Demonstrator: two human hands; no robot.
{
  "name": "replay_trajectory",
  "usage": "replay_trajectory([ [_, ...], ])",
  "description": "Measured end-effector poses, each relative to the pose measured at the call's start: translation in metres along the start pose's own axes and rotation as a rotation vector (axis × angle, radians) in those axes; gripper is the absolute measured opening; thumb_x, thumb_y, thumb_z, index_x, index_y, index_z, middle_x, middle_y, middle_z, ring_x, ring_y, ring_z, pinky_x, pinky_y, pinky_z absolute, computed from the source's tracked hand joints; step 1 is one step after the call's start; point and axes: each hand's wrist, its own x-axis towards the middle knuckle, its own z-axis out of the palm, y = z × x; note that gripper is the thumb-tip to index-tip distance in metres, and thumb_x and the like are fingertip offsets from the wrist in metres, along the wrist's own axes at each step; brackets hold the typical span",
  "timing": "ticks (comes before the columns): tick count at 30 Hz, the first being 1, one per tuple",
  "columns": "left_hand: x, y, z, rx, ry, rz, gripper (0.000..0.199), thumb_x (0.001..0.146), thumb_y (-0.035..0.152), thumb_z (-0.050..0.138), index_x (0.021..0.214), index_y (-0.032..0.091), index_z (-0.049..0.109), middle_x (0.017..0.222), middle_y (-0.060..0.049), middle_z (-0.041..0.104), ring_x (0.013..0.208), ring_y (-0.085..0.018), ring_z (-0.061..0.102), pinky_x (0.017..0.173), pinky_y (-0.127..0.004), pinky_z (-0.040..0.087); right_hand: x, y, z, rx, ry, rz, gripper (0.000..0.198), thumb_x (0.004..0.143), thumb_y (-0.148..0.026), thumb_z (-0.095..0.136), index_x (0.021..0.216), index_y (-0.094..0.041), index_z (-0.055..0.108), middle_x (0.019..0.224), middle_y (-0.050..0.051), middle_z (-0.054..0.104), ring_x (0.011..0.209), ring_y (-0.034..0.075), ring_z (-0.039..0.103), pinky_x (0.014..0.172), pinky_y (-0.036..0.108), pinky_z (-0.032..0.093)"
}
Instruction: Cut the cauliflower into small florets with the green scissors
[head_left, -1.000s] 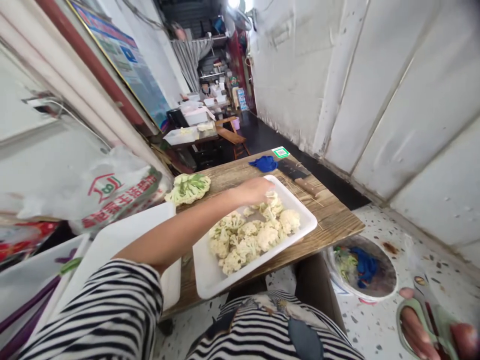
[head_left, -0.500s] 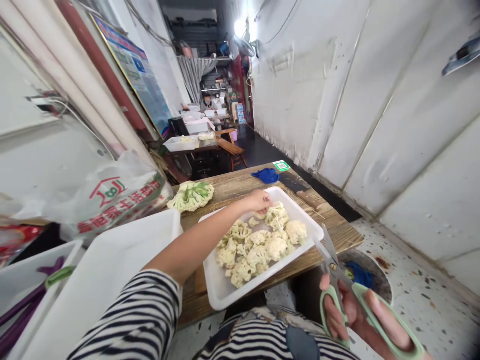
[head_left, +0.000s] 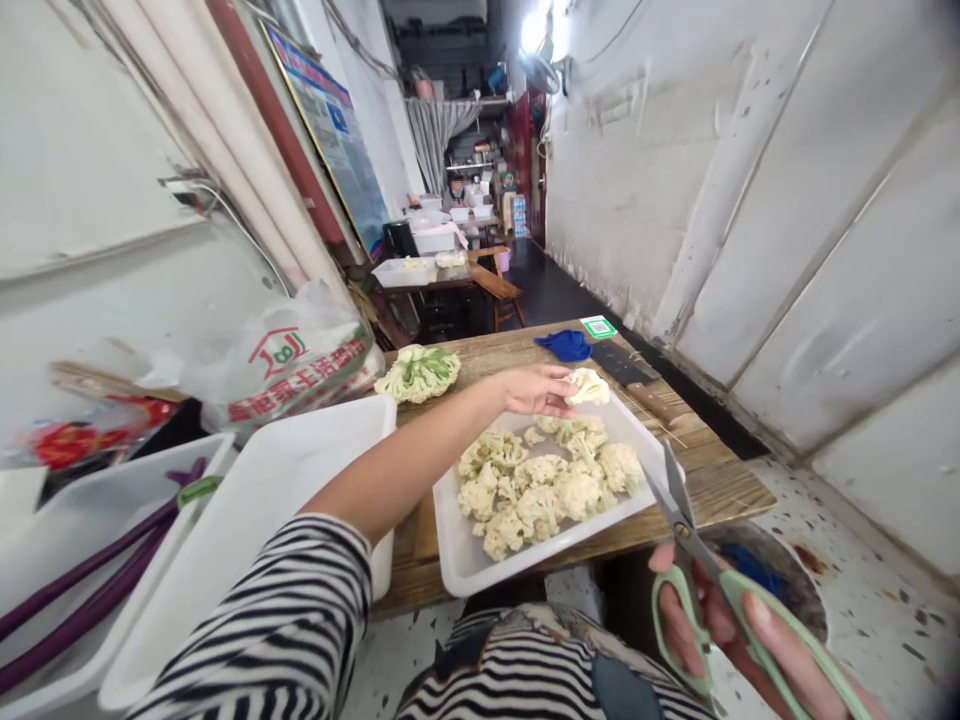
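Note:
My left hand [head_left: 538, 389] reaches across a white tray [head_left: 469, 578] and pinches a cauliflower floret [head_left: 589, 386] by its left side, above the tray's far edge. Several more cut cauliflower pieces [head_left: 540, 508] lie inside the tray. At the lower right my right hand [head_left: 720, 615] has its fingers through the pale green handles of a pair of scissors [head_left: 681, 530]. The scissors' blades are slightly apart and point up toward the tray's right corner. A larger cauliflower piece with green stems [head_left: 420, 373] rests on the table behind the tray.
On the wooden table [head_left: 720, 490] lie a blue cloth-like item [head_left: 566, 345], a cleaver [head_left: 651, 400] and a green-white code card [head_left: 599, 327]. At left stand a second white tray [head_left: 262, 500], long purple eggplants [head_left: 112, 570] and a plastic bag [head_left: 292, 365]. A round bin [head_left: 806, 600] is below right.
My left hand has lifted a floret up from the far part of the tray. The scissors stay in my right hand, and the camera view has turned slightly left.

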Motion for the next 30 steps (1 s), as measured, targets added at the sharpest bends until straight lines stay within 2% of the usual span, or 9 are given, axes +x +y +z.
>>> replay_trajectory([
  [4,-0.027,-0.014,0.016,-0.230,0.128,0.158,0.033,0.074,0.004,0.071,0.095,0.017,0.050,0.080,-0.001,0.066,0.070,-0.014,0.070,0.088,-0.038,0.055,0.022,-0.025,-0.003,-0.129,-0.106,0.012,0.044,0.093,-0.059,0.040,0.120,-0.027,0.052,0.075,0.003,0.059,0.067,0.022,0.056,0.069,0.036,0.047],
  [9,-0.051,-0.023,0.026,-0.299,0.344,0.282,0.038,0.074,0.009,0.074,0.095,0.020,0.045,0.076,0.001,0.066,0.071,-0.017,0.071,0.084,-0.042,0.053,0.058,-0.050,-0.010,-0.386,-0.200,0.072,0.043,0.092,-0.062,0.040,0.103,-0.022,0.053,0.065,-0.002,0.053,0.061,0.019,0.056,0.062,0.030,0.045],
  [12,-0.060,-0.023,0.027,-0.267,0.481,0.314,0.035,0.073,0.012,0.075,0.095,0.020,0.049,0.076,0.000,0.068,0.068,-0.012,0.069,0.080,-0.034,0.052,0.074,-0.057,-0.012,-0.635,-0.171,0.029,0.039,0.090,-0.061,0.047,0.093,-0.023,0.055,0.066,-0.001,0.056,0.062,0.020,0.056,0.059,0.029,0.042],
  [15,-0.065,-0.022,0.029,-0.275,0.536,0.342,0.034,0.073,0.015,0.076,0.096,0.019,0.051,0.075,-0.003,0.069,0.065,-0.012,0.067,0.074,-0.029,0.052,0.086,-0.061,-0.012,-0.789,-0.119,-0.007,0.037,0.088,-0.059,0.052,0.090,-0.023,0.057,0.078,0.004,0.063,0.072,0.023,0.058,0.066,0.030,0.043],
  [17,-0.068,-0.022,0.032,-0.301,0.560,0.367,0.034,0.074,0.015,0.075,0.097,0.018,0.050,0.072,-0.003,0.069,0.062,-0.012,0.067,0.072,-0.029,0.053,0.091,-0.063,-0.010,-0.811,-0.127,-0.005,0.037,0.088,-0.059,0.052,0.091,-0.022,0.057,0.080,0.005,0.064,0.075,0.024,0.059,0.067,0.031,0.044],
  [23,-0.077,-0.025,0.036,-0.350,0.582,0.378,0.031,0.078,0.014,0.071,0.099,0.018,0.049,0.064,0.000,0.066,0.059,-0.012,0.067,0.073,-0.030,0.055,0.102,-0.069,0.003,-0.755,-0.168,-0.017,0.038,0.089,-0.058,0.049,0.087,-0.020,0.057,0.076,0.003,0.061,0.069,0.021,0.057,0.059,0.028,0.043],
  [30,-0.084,-0.028,0.033,-0.336,0.667,0.440,0.025,0.079,0.011,0.068,0.096,0.018,0.051,0.067,0.001,0.065,0.060,-0.011,0.066,0.070,-0.028,0.055,0.108,-0.073,0.014,-0.704,-0.192,-0.027,0.042,0.089,-0.059,0.050,0.085,-0.019,0.059,0.067,0.000,0.055,0.057,0.016,0.053,0.052,0.026,0.040],
])
